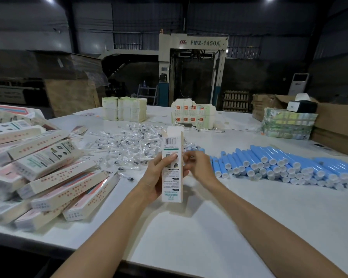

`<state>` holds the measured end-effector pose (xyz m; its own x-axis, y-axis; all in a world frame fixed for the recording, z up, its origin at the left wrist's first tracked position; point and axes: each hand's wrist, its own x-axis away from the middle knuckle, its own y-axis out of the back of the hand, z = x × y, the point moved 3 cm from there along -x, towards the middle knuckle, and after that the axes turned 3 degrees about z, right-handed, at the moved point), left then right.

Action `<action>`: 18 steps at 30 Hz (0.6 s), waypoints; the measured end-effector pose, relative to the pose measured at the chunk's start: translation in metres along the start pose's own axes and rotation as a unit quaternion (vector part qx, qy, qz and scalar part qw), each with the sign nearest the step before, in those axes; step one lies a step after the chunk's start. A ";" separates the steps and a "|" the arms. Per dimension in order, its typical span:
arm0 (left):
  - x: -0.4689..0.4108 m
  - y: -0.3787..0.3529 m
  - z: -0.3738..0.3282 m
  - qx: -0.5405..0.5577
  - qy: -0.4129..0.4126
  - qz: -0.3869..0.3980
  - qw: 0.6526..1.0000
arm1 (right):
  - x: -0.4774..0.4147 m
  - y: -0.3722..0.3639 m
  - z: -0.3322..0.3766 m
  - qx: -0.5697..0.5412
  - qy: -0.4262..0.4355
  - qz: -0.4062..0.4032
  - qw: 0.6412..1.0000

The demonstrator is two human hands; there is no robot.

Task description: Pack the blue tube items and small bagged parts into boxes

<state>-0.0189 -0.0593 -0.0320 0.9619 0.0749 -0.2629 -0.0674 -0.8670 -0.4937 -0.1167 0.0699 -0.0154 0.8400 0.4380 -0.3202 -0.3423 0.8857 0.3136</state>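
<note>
The left hand (158, 174) grips a box (172, 149) upright, top flap open, likely for filling. The right hand (198, 166) curls beside it; whether it pinches anything, I cannot tell. Tubes (279, 163) lie stacked rightward on the table (189, 227), bagged parts (125, 143) beyond.

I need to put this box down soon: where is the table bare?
The bare white table lies nearest the person, bordered by the pile of packed white cartons at left and the stacked blue tubes at right. Crowded: beyond the left hand holding the upright white carton, where clear bagged parts are heaped.
</note>
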 end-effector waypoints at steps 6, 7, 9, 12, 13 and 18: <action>-0.005 0.004 0.010 -0.037 -0.016 -0.019 0.999 | 0.008 0.096 0.042 -0.062 0.067 -0.151 0.984; -0.005 0.005 0.010 -0.053 -0.017 -0.025 0.998 | 0.010 0.104 0.053 -0.092 0.081 -0.152 0.981; -0.005 0.005 0.011 -0.086 -0.015 -0.033 0.996 | 0.011 0.115 0.075 -0.131 0.117 -0.142 0.974; -0.004 0.003 0.013 -0.132 -0.010 -0.024 0.991 | 0.014 0.113 0.107 -0.089 0.171 -0.099 0.976; -0.004 0.001 0.014 -0.142 -0.009 -0.019 0.990 | 0.014 0.108 0.114 -0.056 0.178 -0.081 0.979; -0.002 -0.001 0.015 -0.147 -0.010 -0.011 0.989 | 0.005 0.080 0.126 0.142 0.160 0.026 0.976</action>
<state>-0.0246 -0.0510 -0.0437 0.9568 0.1028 -0.2721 0.0368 -0.9707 -0.2374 -0.0871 0.1236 0.1209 0.6342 0.5471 -0.5463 -0.2117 0.8025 0.5578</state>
